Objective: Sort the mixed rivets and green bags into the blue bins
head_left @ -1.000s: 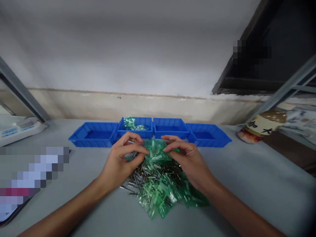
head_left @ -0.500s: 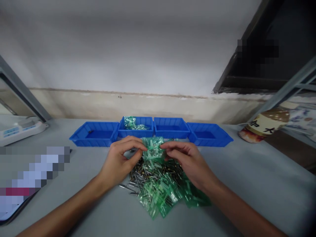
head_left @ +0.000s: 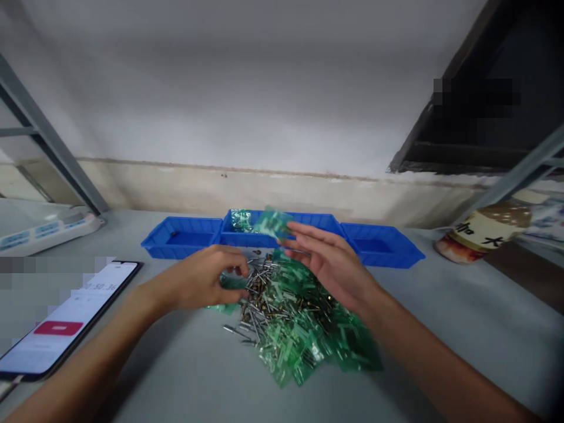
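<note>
My right hand pinches a small green plastic bag at its right edge, raised in front of the blue bins; the bag is blurred. My left hand is at the left of the pile, thumb and curled fingers apart with nothing visible between them. Beyond its fingertips lies another green bag, partly covered by the hand. Below both hands is a heap of thin metal pins, some with brass-coloured parts. More green bags lie over the front and right of the heap.
Blue bins stand in a row at the back: a left bin, middle ones and a right bin. A green bag rests in a middle bin. A phone lies left, a power strip behind it. A jar stands right.
My hands have separated. The right hand has lifted the green bag up towards the bins; the left hand has let go of it and moved down to the left side of the pile.
</note>
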Action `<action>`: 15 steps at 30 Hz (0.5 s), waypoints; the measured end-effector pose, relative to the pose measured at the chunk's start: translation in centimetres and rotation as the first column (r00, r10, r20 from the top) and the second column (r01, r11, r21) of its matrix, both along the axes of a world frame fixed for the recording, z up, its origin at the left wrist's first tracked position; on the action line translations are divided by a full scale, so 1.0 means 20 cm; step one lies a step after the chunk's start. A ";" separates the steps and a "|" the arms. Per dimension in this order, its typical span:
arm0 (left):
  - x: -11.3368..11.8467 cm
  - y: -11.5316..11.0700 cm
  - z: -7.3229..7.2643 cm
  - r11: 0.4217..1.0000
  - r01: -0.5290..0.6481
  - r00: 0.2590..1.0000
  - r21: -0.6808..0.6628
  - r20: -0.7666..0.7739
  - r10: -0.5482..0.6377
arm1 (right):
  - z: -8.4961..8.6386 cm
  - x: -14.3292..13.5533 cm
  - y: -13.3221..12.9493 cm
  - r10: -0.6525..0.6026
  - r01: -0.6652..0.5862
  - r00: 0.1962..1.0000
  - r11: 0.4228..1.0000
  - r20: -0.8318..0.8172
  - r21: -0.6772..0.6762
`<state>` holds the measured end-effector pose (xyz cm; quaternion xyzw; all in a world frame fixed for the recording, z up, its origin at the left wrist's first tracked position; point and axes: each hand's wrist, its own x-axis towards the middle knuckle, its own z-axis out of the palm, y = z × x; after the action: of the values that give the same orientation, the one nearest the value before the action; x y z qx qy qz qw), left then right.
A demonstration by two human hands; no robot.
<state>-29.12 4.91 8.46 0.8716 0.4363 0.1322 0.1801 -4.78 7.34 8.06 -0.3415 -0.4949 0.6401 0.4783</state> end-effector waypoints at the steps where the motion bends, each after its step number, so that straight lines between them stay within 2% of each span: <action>1: 0.00 0.00 -0.01 1.000 -0.007 1.000 -0.013 -0.025 0.007 | 0.01 -0.02 0.01 0.050 -0.050 0.999 0.999 -0.010 0.001; 3: 0.00 -0.01 -0.02 0.999 -0.026 0.998 -0.028 -0.059 0.024 | 0.02 -0.03 0.02 0.129 -0.130 0.990 0.991 0.065 0.019; 5: -0.01 -0.01 -0.01 0.998 -0.036 0.996 -0.053 -0.081 0.032 | -0.01 -0.01 0.02 0.133 -0.144 0.976 0.988 0.175 0.055; 10: -0.05 -0.02 0.00 0.991 -0.034 0.994 -0.127 -0.108 0.020 | -0.08 0.08 0.01 0.023 -0.074 0.944 0.987 0.329 0.145; 15: -0.07 -0.01 -0.02 0.979 -0.034 0.990 -0.200 -0.144 0.005 | -0.03 0.17 -0.02 -0.060 -0.095 0.884 0.948 0.464 0.303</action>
<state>-30.57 4.71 8.15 0.8518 0.4678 0.0263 0.2344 -1.42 7.01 7.45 -0.3995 -0.6951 0.4552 0.3875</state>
